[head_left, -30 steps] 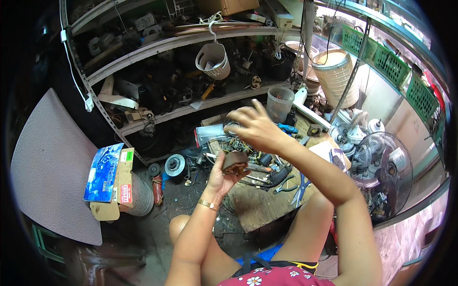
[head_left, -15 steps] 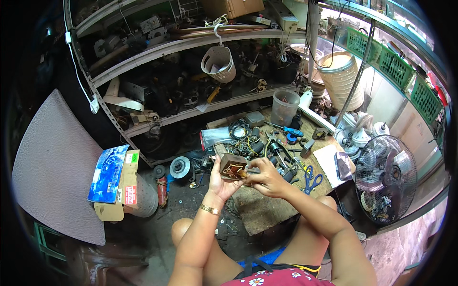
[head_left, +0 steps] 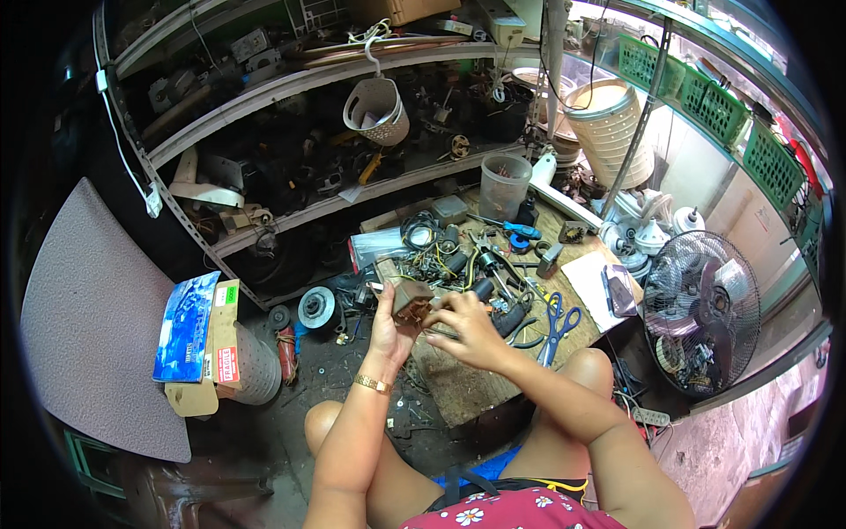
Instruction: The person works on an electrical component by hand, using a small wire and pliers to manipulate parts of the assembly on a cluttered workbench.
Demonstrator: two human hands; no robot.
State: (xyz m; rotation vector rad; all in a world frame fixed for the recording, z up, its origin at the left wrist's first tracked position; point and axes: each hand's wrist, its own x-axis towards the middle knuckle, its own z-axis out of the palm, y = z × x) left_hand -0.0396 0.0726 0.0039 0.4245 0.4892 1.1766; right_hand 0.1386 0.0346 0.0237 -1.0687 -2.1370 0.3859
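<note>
A squarish brown metal core [head_left: 411, 294] with reddish-brown copper windings [head_left: 412, 310] in its open side is in my left hand [head_left: 386, 333]. The fingers of that hand are wrapped round it from the left and below, and a gold-coloured bracelet sits on the wrist. My right hand [head_left: 469, 332] is at the winding side of the core with its fingers bent and pressed together. Something small and dark shows under these fingers; what it is I cannot make out. Both hands are above the near left part of a low wooden bench [head_left: 467, 385].
Loose wires, pliers, blue-handled scissors [head_left: 553, 331], a screwdriver [head_left: 520, 229] and a clear tub [head_left: 505, 187] crowd the bench. A phone [head_left: 619, 292] lies on paper at its right. A caged fan [head_left: 702, 314] stands right, an open carton [head_left: 226, 339] left, loaded shelves behind.
The view has shifted, so the surroundings sit slightly further left. The core has tilted in my left hand, and my right fingers have moved over its winding side.
</note>
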